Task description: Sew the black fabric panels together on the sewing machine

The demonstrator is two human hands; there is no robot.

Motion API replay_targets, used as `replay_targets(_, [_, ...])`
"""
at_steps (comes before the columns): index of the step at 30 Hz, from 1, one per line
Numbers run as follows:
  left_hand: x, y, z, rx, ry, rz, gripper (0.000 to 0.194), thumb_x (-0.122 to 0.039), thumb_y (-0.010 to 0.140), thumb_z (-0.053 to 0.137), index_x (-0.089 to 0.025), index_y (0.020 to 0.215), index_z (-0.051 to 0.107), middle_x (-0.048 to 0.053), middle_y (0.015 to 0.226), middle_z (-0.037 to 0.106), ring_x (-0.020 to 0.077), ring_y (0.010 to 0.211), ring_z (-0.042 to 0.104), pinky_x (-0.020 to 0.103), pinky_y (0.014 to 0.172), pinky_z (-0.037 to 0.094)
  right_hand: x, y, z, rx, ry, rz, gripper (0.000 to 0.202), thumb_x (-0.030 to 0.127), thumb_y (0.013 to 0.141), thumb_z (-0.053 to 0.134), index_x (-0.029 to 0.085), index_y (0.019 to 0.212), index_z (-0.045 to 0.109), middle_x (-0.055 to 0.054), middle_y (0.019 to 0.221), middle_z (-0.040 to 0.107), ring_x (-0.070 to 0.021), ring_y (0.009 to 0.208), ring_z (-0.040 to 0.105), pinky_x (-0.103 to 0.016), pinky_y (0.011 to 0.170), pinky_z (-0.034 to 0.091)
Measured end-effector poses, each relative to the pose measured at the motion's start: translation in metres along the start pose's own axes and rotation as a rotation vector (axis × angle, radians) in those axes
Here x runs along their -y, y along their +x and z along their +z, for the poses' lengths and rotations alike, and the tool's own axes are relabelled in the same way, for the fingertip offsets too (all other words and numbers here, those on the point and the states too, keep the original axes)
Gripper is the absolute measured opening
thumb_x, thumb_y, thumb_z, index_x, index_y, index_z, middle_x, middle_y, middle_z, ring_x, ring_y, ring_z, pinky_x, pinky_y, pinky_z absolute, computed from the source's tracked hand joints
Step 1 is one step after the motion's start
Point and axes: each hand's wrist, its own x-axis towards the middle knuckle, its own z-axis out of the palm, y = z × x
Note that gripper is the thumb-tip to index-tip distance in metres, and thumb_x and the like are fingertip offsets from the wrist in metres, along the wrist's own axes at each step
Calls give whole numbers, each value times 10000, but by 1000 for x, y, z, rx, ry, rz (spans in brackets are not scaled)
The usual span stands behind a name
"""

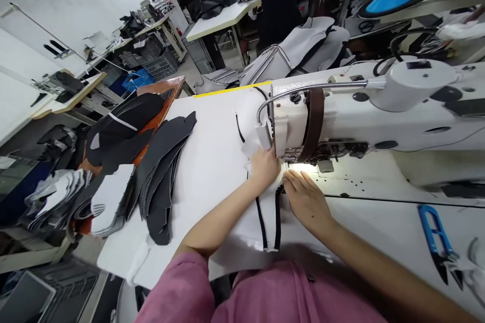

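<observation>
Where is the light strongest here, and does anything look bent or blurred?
Head view: a bright glow shows under the sewing machine, by the right hand; head view: the back table slants, perhaps from wide-angle tilt; head view: the left hand looks fairly sharp.

White cloth [269,212] with matt look, lamp neck [335,85] of shiny ribbed metal, sewing machine [341,117] with smooth glossy paint
</observation>
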Motion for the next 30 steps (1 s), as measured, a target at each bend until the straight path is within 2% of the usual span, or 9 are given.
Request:
replay_targets(4, [-2,0,6,-29,-8,41,242,-168,836,448,-167,995,630,100,951,665,236,944,585,313,743,447,0,-1,-1,-2,-2,15,329,-26,820,381,63,1018,629,-152,1088,626,-234,1069,561,-405,1038,383])
replay_targets(9, [-2,4,5,20,-44,41,257,-169,851,435,-176,1020,629,98,900,662,232,871,600,320,723,452,0,-3,3,-9,-18,-5,365,-31,820,352,64,1042,624,-151,1105,620,-242,1079,556,-411,1025,401])
replay_targets(12, [-2,-3,-9,26,-84,-12,226,-217,857,462,-180,1014,621,99,926,638,229,905,599,306,726,470,-2,-3,6,-5,3,1,375,-37,814,350,43,1071,611,-172,1132,602,-253,1101,541,-408,1013,411])
replay_targets(16, [5,-33,-36,-49,-232,-21,275,-233,849,488,-189,1114,548,100,1096,553,196,918,600,297,729,513,-3,0,5,30,2,-22,346,-28,806,396,-5,1092,590,-203,1148,579,-280,1116,521,-409,995,425])
replay_targets(20, [16,-65,-54,-78,-298,114,471,-91,820,427,-178,1282,413,141,1276,456,175,951,594,321,809,536,3,-6,-2,110,48,-30,334,16,817,429,6,1116,578,-192,1143,570,-284,1161,491,-424,1043,387])
replay_targets(22, [20,-75,-56,-76,-267,170,522,-37,799,397,-173,1303,395,147,1282,477,196,1025,575,355,871,528,9,-14,-5,152,95,-26,369,33,817,440,18,1168,554,-188,1171,558,-286,1211,458,-429,1057,375])
replay_targets(25, [18,-82,-57,-45,-228,277,567,27,765,352,-187,1283,438,110,1182,585,205,1077,554,375,923,514,16,-29,-7,191,134,-26,462,39,812,438,36,1271,489,-192,1277,511,-285,1287,394,-437,1066,365])
replay_targets(28, [8,-83,-56,-9,-213,432,545,26,791,339,-185,1278,461,109,1244,577,203,1100,549,382,955,499,18,-41,-10,179,126,-43,501,77,823,430,33,1322,449,-201,1382,435,-298,1335,330,-485,1089,318])
replay_targets(30, [2,-81,-52,13,-190,487,474,-9,833,350,-169,1260,478,114,1263,569,205,1119,540,387,973,485,18,-44,-11,160,123,-56,489,88,829,413,24,1311,465,-206,1391,429,-299,1336,330,-496,1091,309])
